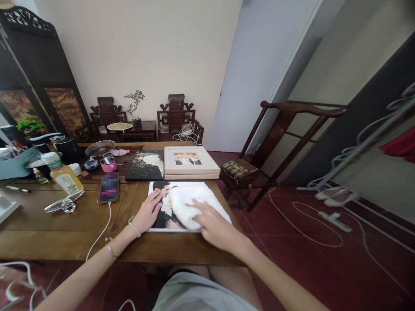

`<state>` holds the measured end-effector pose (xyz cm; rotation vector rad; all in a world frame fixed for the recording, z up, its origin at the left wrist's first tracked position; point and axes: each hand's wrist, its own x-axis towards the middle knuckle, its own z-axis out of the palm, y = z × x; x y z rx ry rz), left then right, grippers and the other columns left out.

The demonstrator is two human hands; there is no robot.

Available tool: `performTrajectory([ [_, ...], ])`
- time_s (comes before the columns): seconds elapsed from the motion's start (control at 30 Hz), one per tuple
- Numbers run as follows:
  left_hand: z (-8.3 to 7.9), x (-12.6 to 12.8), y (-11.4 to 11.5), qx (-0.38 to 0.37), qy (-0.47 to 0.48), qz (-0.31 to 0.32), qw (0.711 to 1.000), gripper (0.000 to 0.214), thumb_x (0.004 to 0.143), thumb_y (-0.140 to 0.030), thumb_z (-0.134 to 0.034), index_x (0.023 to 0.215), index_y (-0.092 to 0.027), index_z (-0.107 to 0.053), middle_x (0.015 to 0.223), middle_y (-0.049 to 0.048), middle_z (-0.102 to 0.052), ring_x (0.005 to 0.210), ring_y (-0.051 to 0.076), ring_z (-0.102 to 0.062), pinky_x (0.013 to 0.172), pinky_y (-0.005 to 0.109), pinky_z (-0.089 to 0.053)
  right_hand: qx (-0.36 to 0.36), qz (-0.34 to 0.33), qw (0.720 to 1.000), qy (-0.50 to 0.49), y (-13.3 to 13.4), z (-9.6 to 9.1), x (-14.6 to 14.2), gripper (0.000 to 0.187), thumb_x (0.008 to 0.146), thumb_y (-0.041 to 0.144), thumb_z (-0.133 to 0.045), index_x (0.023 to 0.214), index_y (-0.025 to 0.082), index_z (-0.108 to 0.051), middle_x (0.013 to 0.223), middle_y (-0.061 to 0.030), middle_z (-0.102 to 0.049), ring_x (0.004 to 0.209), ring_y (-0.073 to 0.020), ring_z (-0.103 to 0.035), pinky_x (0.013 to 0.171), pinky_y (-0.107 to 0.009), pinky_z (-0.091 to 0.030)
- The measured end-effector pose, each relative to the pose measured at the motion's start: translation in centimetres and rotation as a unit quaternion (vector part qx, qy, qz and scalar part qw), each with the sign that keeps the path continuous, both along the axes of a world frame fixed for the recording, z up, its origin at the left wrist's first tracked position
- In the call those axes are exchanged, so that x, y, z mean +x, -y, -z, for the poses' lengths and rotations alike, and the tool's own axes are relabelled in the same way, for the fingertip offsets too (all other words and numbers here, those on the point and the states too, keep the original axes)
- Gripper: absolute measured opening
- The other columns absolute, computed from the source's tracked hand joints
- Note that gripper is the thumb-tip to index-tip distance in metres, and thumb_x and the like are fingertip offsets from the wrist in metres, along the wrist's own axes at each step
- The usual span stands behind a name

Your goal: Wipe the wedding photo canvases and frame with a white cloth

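Note:
A large photo print (159, 218) lies flat near the front edge of the wooden table (65, 224). A folded white cloth (189, 201) rests on top of it. My right hand (215, 226) lies flat on the cloth with its fingers stretched out, pressing it onto the picture. My left hand (148, 212) rests open on the print's left edge, fingers spread, holding it down. Bracelets circle my left wrist.
Behind the print lie a white framed photo (189, 162) and a dark photo board (145, 166). A phone (109, 188) on a white cable, a bottle (63, 175), a pink cup (108, 164) and scissors (63, 203) stand to the left. A wooden chair (279, 142) stands to the right.

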<state>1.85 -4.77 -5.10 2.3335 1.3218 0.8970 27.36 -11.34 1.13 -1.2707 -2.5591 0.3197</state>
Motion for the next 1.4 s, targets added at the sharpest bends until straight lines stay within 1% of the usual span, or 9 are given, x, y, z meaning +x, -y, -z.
performTrajectory([
  [0.13,-0.1,0.1,0.1,-0.008,0.005,-0.002,1.0,0.044,0.094,-0.027,-0.033,0.134,-0.017,-0.048,0.147,0.0082,-0.038,0.137,0.021,-0.032,0.114,0.042,-0.025,-0.021,-0.029,0.999,0.001,5.5,0.3,-0.1,0.044,0.06,-0.003,-0.04,0.085,0.015,-0.072,0.141,-0.0066,-0.045,0.138,-0.0286,-0.024,0.113,-0.053,-0.018],
  [0.27,-0.1,0.2,0.1,-0.016,0.009,-0.004,1.0,0.044,0.094,-0.026,-0.034,0.136,-0.021,-0.045,0.147,0.006,-0.038,0.137,0.02,-0.031,0.114,0.044,-0.025,-0.03,-0.036,0.999,-0.007,6.8,0.3,-0.1,0.042,0.059,0.0,-0.041,0.082,0.017,-0.072,0.141,-0.0053,-0.046,0.137,-0.0286,-0.026,0.113,-0.053,-0.019],
  [0.6,-0.4,0.0,0.0,-0.001,0.003,0.008,1.0,0.044,0.093,-0.024,-0.034,0.134,-0.021,-0.047,0.146,0.0063,-0.039,0.137,0.02,-0.031,0.114,0.043,-0.024,0.035,0.074,0.997,0.002,-3.8,-0.4,-1.0,0.041,0.07,0.006,-0.043,0.101,0.012,-0.069,0.12,-0.0159,-0.062,0.124,-0.0285,-0.046,0.102,-0.041,-0.034],
  [0.73,-0.4,0.1,0.0,-0.007,0.0,0.009,1.0,0.045,0.092,-0.022,-0.034,0.136,-0.022,-0.045,0.147,0.0045,-0.038,0.137,0.019,-0.031,0.114,0.042,-0.024,0.049,0.084,0.995,0.008,-5.6,-0.5,-1.4,0.042,0.068,0.004,-0.042,0.099,0.011,-0.069,0.117,-0.0162,-0.063,0.121,-0.0283,-0.048,0.098,-0.04,-0.037],
  [0.83,-0.2,0.1,-0.1,0.0,0.002,0.008,1.0,0.045,0.092,-0.022,-0.034,0.136,-0.022,-0.046,0.146,0.0048,-0.039,0.137,0.019,-0.031,0.114,0.042,-0.024,0.044,0.064,0.997,0.008,-3.9,-0.1,-1.5,0.041,0.068,0.003,-0.042,0.097,0.012,-0.069,0.121,-0.0151,-0.062,0.124,-0.0285,-0.046,0.103,-0.044,-0.032],
  [1.0,0.0,0.1,-0.1,-0.003,-0.001,0.003,1.0,0.044,0.093,-0.024,-0.032,0.133,-0.018,-0.048,0.145,0.0079,-0.04,0.136,0.019,-0.032,0.114,0.041,-0.026,-0.005,0.029,1.0,-0.001,3.2,0.5,-1.5,0.046,0.064,-0.001,-0.04,0.095,0.014,-0.07,0.139,-0.0085,-0.047,0.135,-0.029,-0.031,0.111,-0.051,-0.019],
  [1.17,-0.2,0.1,-0.1,-0.01,0.0,0.0,1.0,0.045,0.092,-0.023,-0.032,0.134,-0.017,-0.048,0.144,0.0082,-0.042,0.136,0.02,-0.033,0.114,0.041,-0.026,-0.052,-0.004,0.999,-0.005,7.5,-0.1,-1.4,0.045,0.062,0.001,-0.041,0.092,0.017,-0.071,0.141,-0.0057,-0.046,0.135,-0.0278,-0.031,0.112,-0.049,-0.02],
  [1.27,-0.1,0.2,-0.2,-0.013,0.006,-0.004,1.0,0.045,0.092,-0.023,-0.032,0.133,-0.017,-0.048,0.144,0.0083,-0.042,0.136,0.02,-0.033,0.114,0.042,-0.027,-0.038,0.006,0.999,-0.008,5.5,-0.3,-1.5,0.048,0.062,0.002,-0.042,0.098,0.017,-0.07,0.137,-0.0075,-0.05,0.133,-0.0268,-0.035,0.111,-0.046,-0.023],
  [1.4,0.1,0.1,-0.2,-0.008,0.005,0.001,1.0,0.045,0.092,-0.024,-0.032,0.133,-0.015,-0.048,0.144,0.0097,-0.042,0.136,0.021,-0.033,0.114,0.042,-0.025,0.018,0.032,0.999,0.017,-0.2,-0.6,-2.2,0.043,0.07,0.005,-0.041,0.101,0.015,-0.069,0.125,-0.013,-0.059,0.126,-0.0283,-0.044,0.105,-0.043,-0.032],
])
